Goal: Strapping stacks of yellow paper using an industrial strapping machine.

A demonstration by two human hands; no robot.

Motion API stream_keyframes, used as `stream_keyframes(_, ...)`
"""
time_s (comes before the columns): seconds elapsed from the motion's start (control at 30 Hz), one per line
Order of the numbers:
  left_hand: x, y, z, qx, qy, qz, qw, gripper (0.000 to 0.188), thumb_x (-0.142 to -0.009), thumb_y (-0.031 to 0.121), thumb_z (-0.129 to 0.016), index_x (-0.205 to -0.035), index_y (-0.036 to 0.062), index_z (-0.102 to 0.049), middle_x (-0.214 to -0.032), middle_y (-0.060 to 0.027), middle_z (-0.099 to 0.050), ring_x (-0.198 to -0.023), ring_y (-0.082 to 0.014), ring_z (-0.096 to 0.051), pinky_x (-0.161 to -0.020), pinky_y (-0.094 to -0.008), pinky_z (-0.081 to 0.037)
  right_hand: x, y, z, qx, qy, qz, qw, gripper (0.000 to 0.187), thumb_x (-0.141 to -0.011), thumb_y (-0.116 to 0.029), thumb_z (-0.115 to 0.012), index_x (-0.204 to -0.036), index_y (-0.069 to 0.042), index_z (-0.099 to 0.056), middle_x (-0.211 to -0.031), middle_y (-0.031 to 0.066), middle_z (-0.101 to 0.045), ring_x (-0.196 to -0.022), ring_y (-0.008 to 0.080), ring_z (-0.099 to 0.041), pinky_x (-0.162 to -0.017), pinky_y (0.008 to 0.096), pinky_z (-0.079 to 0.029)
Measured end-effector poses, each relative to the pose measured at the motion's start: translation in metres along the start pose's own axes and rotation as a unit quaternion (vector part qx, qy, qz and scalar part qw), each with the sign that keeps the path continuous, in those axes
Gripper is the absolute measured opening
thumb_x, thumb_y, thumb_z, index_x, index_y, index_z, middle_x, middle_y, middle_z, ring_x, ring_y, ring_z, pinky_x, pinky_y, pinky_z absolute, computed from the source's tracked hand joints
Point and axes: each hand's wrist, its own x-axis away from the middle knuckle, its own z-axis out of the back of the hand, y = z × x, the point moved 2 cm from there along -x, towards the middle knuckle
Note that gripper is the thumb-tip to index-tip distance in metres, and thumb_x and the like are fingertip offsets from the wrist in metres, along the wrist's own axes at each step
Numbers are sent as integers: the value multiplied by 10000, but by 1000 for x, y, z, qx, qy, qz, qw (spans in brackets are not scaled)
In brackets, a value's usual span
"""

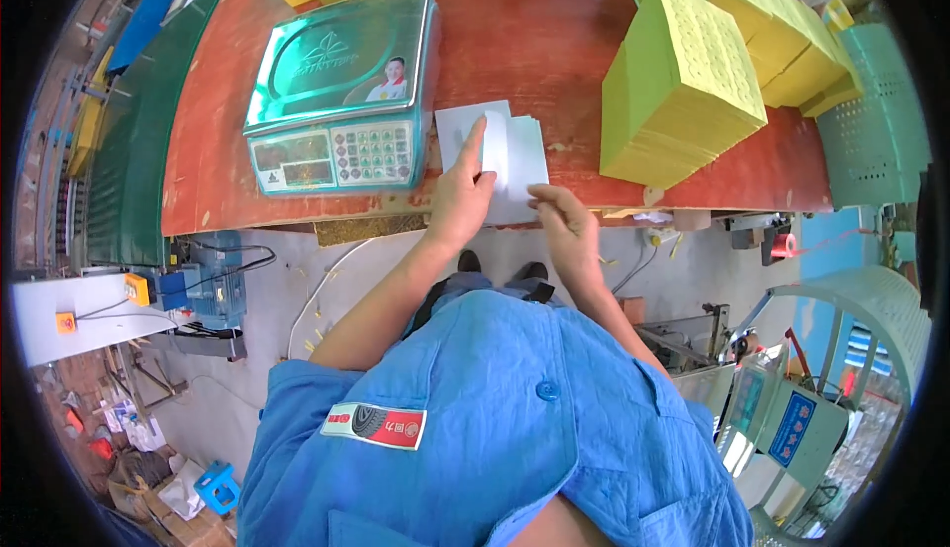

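A small stack of white paper sheets (526,156) lies at the near edge of the red table, with one sheet curled up along its middle. My left hand (461,196) rests on the left part of the sheets, its index finger stretched forward along the curled part and the thumb beside it. At the stack's near right corner, my right hand (569,230) has its fingers bent, thumb and index finger closed on the paper edge. How many sheets lie between those fingertips is too small to tell.
A teal digital scale (341,82) stands left of the paper on the red table (515,32). Tall yellow paper blocks (673,92) stand to the right, beside a green perforated crate (876,121). Two more yellow blocks sit behind the scale. A grey-green chair (861,299) is at the lower right.
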Motion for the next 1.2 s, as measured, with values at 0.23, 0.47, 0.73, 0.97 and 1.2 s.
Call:
stream_keyframes(0.23,-15,-3,-5,-39,-13,-131,991,322,-870,128,-627,-1191,129,-639,-936,-186,-688,-800,-326,-677,-707,-414,-514,16,28,35,81,47,-50,994,244,-920,4,-500,-1114,2,-649,-973,67,-667,-899,130,-618,-767,255,-483)
stream_keyframes(0.47,-26,-3,-3,-29,-70,-74,994,295,-847,322,-697,-979,57,-699,-792,-141,-687,-730,-272,-661,-679,-375,-502,9,-4,14,-26,39,-56,997,225,-924,-15,-495,-1090,25,-641,-1053,77,-665,-953,146,-618,-780,290,-498)
stream_keyframes(0.73,-29,-5,-3,73,-87,-6,993,271,-861,303,-741,-909,44,-673,-795,-29,-647,-767,-110,-572,-680,-283,-462,-25,-3,-6,-162,8,-24,986,291,-949,-78,-509,-1216,31,-544,-1179,116,-610,-1012,165,-593,-821,296,-511)
stream_keyframes(0.97,-24,2,4,67,-95,14,993,325,-831,318,-777,-926,32,-655,-878,-74,-664,-815,-129,-595,-707,-300,-487,-51,-6,-13,-80,-17,-99,992,354,-947,-187,-571,-1210,50,-579,-982,82,-639,-876,131,-608,-710,295,-526)
stream_keyframes(1.2,-24,0,6,112,-117,21,987,407,-807,366,-800,-966,35,-624,-897,-79,-662,-845,-139,-608,-720,-298,-493,-53,-18,-17,-98,-28,-136,986,309,-941,-173,-568,-1161,40,-609,-908,83,-652,-782,140,-629,-663,289,-533)
